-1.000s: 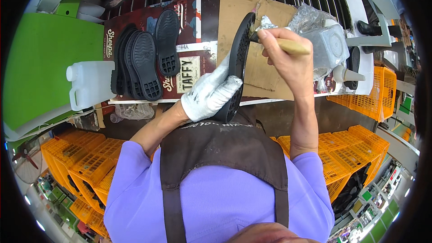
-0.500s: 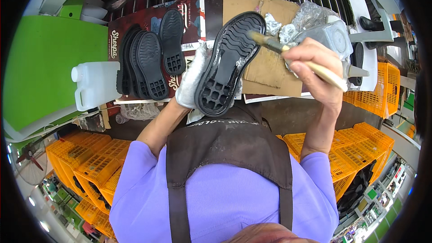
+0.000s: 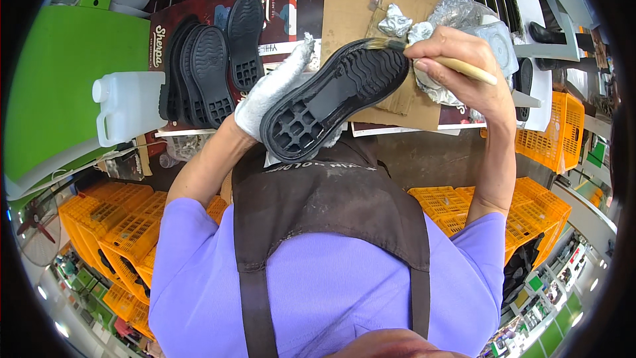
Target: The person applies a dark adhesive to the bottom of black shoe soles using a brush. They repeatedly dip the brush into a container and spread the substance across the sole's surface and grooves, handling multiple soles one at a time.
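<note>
Fingers of the gloved left hand (image 3: 268, 96) clasp the sole (image 3: 336, 97) from behind at the centre of the frame; most are hidden, so I cannot tell their spread. In the last half second the sole has swung, toe now leaning toward the upper right, and the brush (image 3: 470, 71) has come onto its upper toe edge; the brushing seems to be at that rim now. Right of centre, the bare right hand (image 3: 474, 53) pinches the brush between thumb and forefinger.
</note>
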Motion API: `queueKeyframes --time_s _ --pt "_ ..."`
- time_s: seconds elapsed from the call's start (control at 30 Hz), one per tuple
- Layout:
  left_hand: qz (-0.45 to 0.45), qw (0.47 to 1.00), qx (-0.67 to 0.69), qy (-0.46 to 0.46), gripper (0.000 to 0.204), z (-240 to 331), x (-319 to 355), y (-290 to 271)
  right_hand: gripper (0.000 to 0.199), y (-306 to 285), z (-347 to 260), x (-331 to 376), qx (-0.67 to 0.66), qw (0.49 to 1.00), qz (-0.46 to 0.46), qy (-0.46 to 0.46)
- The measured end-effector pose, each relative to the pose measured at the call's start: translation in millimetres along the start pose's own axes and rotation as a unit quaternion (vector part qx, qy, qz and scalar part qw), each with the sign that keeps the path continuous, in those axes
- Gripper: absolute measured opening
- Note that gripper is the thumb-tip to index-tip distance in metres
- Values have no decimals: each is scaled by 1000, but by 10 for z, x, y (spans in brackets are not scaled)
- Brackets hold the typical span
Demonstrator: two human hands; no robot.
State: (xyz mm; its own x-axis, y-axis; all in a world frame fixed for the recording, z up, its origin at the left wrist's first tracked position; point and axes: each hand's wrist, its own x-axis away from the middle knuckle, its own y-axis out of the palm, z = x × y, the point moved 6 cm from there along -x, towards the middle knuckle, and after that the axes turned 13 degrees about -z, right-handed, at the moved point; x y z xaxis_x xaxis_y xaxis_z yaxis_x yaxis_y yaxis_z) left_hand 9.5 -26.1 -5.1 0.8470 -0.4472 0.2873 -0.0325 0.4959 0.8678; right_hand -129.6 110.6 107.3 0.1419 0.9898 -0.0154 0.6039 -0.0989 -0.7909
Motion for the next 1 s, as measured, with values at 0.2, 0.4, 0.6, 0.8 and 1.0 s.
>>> queueKeyframes --time_s 0.2,0.4,0.6,0.8,1.0 --pt "13 1000 -9 20 65 -26 -28 -40 12 72 112 112 -1 992 90 83" --pt "-18 998 -34 40 66 -7 -26 56 16 263 227 143 -127 956 155 214" --pt "17 988 -144 50 54 -80 -21 -118 22 360 331 101 -324 889 170 275" --pt "-18 994 -59 87 64 -37 -64 -63 13 344 44 32 -98 962 232 106" --pt "15 992 14 123 62 -32 -158 -309 13 729 -606 -73 -121 989 65 -59"
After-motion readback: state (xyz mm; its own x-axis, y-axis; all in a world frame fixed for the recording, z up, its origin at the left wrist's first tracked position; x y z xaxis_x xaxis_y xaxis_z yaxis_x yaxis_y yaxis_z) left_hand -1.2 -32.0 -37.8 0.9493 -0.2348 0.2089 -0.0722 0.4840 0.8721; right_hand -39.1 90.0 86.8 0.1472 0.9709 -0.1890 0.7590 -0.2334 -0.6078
